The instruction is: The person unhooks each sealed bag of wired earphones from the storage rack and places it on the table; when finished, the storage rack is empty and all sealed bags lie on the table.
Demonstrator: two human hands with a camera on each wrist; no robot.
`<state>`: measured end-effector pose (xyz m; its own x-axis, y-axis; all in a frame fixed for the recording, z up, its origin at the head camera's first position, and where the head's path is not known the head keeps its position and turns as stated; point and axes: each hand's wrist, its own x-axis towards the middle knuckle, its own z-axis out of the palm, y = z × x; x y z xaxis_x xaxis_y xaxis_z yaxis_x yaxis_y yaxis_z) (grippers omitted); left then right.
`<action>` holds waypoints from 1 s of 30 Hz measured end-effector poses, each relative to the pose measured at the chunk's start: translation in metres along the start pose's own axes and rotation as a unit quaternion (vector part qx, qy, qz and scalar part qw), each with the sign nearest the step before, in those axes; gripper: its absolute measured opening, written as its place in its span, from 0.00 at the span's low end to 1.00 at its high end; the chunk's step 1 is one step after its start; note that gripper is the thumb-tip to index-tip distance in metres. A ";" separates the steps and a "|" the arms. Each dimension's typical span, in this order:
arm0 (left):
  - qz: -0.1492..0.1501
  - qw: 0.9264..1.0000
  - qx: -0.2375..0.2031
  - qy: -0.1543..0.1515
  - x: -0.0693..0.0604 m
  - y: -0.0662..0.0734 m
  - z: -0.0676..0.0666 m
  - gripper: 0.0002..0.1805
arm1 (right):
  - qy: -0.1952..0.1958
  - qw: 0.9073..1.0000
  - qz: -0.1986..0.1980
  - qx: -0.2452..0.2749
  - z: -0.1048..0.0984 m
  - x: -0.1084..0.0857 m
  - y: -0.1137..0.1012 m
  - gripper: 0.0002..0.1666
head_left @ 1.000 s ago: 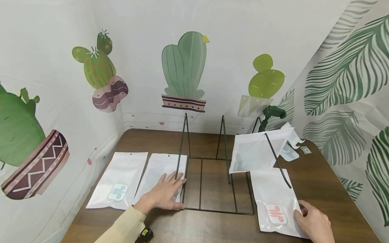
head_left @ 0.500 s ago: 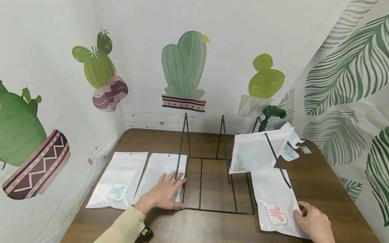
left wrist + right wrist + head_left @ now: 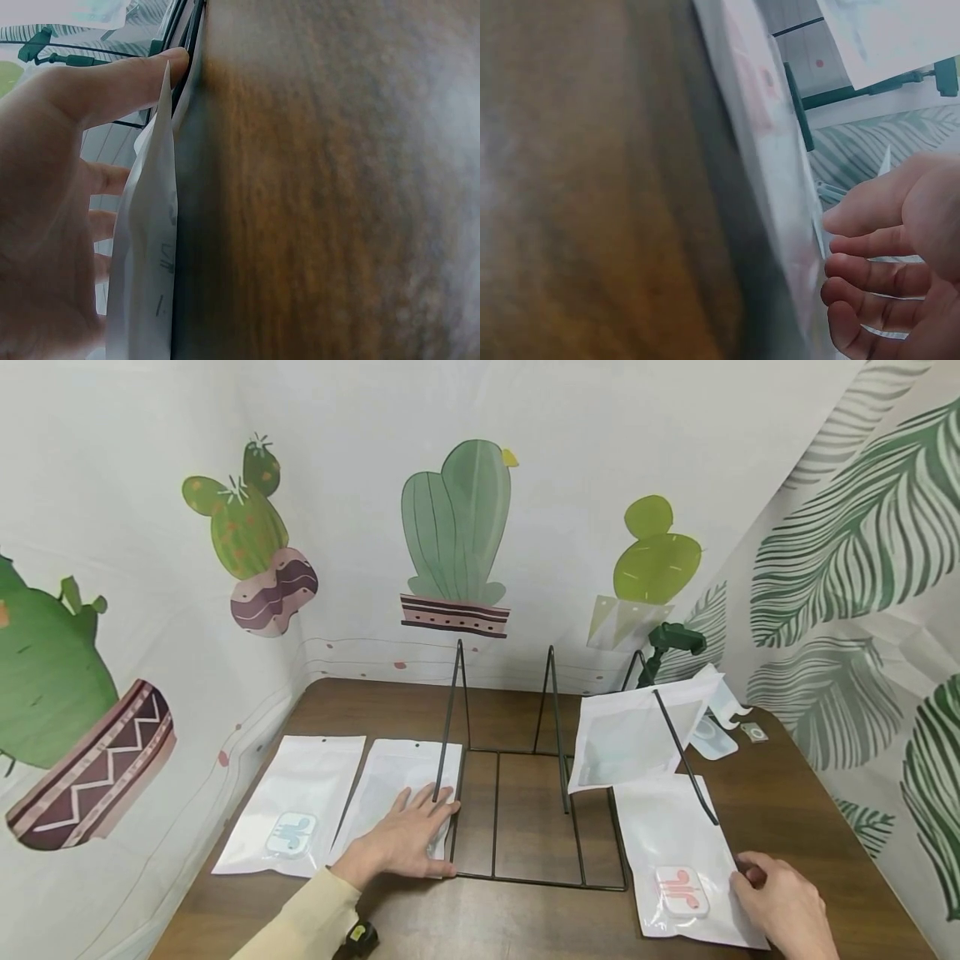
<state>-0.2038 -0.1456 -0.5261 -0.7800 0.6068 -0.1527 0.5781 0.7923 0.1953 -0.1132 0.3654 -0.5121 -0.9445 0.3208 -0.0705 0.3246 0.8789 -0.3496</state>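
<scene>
My left hand (image 3: 408,839) lies with fingers spread over a white zip pouch (image 3: 375,777); its fingertips and thumb touch the left base wire of a black wire rack (image 3: 540,883). In the left wrist view, the pouch's (image 3: 146,255) edge stands slightly up from the table beside the palm. My right hand (image 3: 787,902), fingers loosely curled, is at the right edge of another white pouch (image 3: 671,827) with pink earphones in a clear case (image 3: 681,892). The right wrist view shows the fingers beside that pouch (image 3: 769,150), without a clear pinch.
A further white pouch (image 3: 255,810) with blue earphones (image 3: 292,835) lies at the left. A pouch (image 3: 637,731) hangs from the rack's right arm, above the pink-earphone one. Behind stand a green clamp stand (image 3: 667,647) and small cards (image 3: 712,739). A dark object (image 3: 358,937) sits near the left sleeve.
My right hand has shifted slightly right, its thumb drawing back from the pouch's edge. The pink-earphone pouch and hanging pouch have moved a touch. My left hand stays put.
</scene>
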 end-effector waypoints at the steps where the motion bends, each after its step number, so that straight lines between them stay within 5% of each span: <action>1: -0.001 1.000 0.000 -0.001 0.000 0.000 0.000 0.54 | 0.004 1.000 -0.003 0.002 -0.001 0.000 0.000 0.22; 5: -0.001 1.000 0.000 0.001 0.000 -0.001 0.000 0.55 | 0.076 0.995 -0.069 0.017 -0.003 0.000 -0.001 0.17; 10: 0.001 1.000 -0.003 0.005 -0.001 0.000 0.001 0.54 | 0.163 0.972 -0.157 0.060 -0.004 0.001 -0.005 0.14; 19: 0.000 1.000 -0.004 0.006 -0.001 0.001 0.000 0.54 | 0.206 0.948 -0.186 0.155 -0.015 0.009 -0.020 0.17; 30: -0.002 1.000 0.002 0.000 0.000 0.000 0.001 0.55 | 0.212 0.925 -0.234 0.214 -0.018 0.023 -0.039 0.25</action>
<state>-0.2038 -0.1456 -0.5269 -0.7826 0.6032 -0.1538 0.5756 0.7953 0.1902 -0.1469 0.3453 -0.4832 -0.8425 0.1310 0.5225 -0.2488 0.7657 -0.5932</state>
